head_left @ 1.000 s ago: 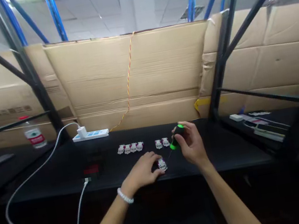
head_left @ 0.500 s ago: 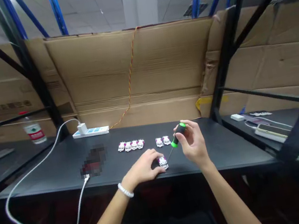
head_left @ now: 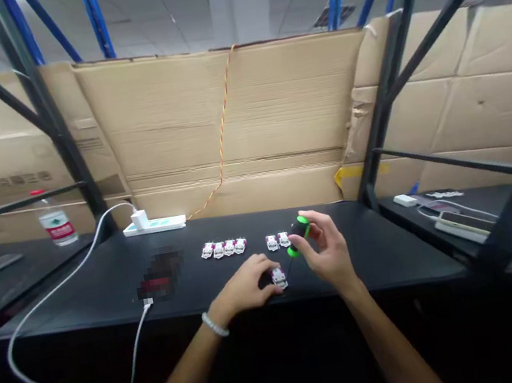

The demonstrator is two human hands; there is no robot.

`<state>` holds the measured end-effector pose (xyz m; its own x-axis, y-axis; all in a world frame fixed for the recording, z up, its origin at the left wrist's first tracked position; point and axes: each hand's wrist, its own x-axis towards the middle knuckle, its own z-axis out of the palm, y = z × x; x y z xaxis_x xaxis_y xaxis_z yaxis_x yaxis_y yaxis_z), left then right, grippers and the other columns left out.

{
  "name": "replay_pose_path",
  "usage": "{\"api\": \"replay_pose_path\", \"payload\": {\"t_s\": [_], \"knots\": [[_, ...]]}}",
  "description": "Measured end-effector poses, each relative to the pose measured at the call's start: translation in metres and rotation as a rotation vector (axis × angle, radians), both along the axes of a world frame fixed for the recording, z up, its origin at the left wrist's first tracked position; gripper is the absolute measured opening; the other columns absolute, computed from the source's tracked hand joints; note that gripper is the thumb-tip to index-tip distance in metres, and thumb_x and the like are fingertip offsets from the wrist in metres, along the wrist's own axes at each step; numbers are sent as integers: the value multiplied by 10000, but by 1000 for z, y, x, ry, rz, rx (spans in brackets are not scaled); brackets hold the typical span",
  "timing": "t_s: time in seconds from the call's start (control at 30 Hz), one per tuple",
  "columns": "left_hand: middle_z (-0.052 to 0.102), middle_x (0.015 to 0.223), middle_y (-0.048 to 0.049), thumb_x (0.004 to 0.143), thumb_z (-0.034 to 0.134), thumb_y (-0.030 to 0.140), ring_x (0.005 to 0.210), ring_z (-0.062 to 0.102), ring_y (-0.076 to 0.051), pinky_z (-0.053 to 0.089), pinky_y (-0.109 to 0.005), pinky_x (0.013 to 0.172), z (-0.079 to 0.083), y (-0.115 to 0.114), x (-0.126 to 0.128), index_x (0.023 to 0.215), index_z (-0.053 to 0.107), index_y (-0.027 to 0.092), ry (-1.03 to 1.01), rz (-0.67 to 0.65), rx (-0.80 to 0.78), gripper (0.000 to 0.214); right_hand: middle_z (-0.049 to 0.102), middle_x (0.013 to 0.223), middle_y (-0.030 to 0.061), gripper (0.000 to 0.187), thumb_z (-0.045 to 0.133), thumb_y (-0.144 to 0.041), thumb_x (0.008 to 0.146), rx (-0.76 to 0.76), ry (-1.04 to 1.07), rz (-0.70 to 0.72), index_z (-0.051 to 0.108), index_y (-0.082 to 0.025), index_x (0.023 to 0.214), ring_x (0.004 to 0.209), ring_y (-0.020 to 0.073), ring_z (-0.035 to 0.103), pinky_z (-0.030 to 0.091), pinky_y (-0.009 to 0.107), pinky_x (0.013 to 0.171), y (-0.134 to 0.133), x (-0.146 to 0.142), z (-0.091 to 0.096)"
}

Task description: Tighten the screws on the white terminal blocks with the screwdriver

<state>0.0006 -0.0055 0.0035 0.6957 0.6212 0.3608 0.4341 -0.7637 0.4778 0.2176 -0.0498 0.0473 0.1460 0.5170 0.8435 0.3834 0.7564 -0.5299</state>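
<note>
Near the front edge of the dark table, my left hand (head_left: 250,285) grips a small white and purple part (head_left: 279,278) between thumb and fingers. My right hand (head_left: 328,250) is closed around the black and green handle of a screwdriver (head_left: 299,234). Its thin shaft slants down to the left towards the small part; whether the tip touches it I cannot tell. Behind my hands lie two similar white and purple parts (head_left: 277,241) side by side. Farther left is a row of several more (head_left: 223,249).
A white power strip (head_left: 155,226) with a charger (head_left: 140,220) lies at the back left. A white cable (head_left: 34,310) runs from it to a blurred-out dark object (head_left: 159,278). Cardboard (head_left: 223,118) walls the back, and black posts (head_left: 378,110) stand at both sides.
The screwdriver handle has shifted slightly left and stands more upright, with my right-hand fingers moved along it. My left hand and the small part stay in place.
</note>
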Motion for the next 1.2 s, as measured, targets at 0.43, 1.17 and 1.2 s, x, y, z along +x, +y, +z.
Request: {"api": "replay_pose_path", "payload": {"t_s": [0.43,1.17,1.2], "knots": [[694,1167,-111,882,840,354,1124,627,-310,519,-438,1042,-1,-1,2,1245,728,196,11,17,17,412,652,1166,95,377,757,-361,941,78,-116,-106,648,-253,1286,976,243,690,627,411,841,-11,0,7],[692,1181,-115,886,841,355,1150,629,-311,520,-441,1062,-3,1,1,1245,721,187,4,4,5,415,663,1127,96,364,657,-371,1004,-18,-135,-194,690,-246,1345,956,249,660,593,421,856,-17,2,19],[692,1182,-115,882,843,352,1153,629,-313,522,-439,1060,-3,1,1,1240,723,188,4,7,2,412,648,1102,90,350,723,-390,965,-7,-123,-242,723,-241,1282,908,238,645,588,410,823,-16,2,19]]}}
